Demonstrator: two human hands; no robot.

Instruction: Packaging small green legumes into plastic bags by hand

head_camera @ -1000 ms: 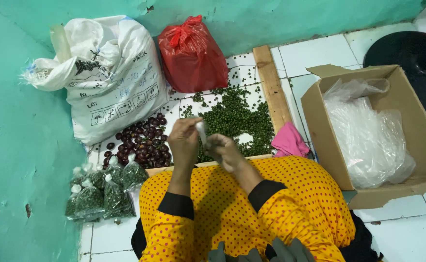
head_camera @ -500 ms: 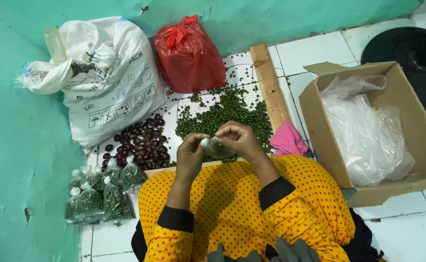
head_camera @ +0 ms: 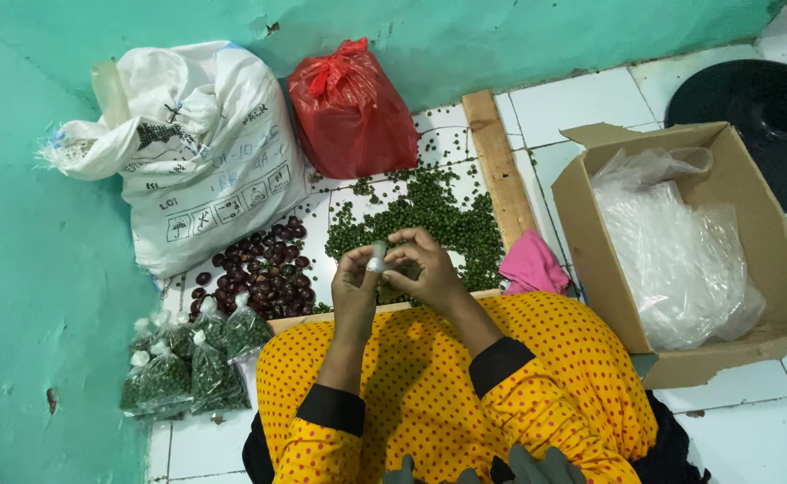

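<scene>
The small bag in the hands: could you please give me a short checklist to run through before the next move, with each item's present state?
1. Both hands on the bag: left hand and right hand pinch the small clear bag at its top: ok.
2. Bag filled: hidden by the fingers: cannot tell.
3. Bag tied shut: cannot tell.
4. Green peppercorn pile within reach, just beyond the hands: ok.
5. Finished packets grouped at the person's left: ok.
6. Cardboard box of plastic bags open at the right: ok.

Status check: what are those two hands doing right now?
Left hand and right hand pinch small clear bag. Green pile beneath. Nothing between.
</scene>
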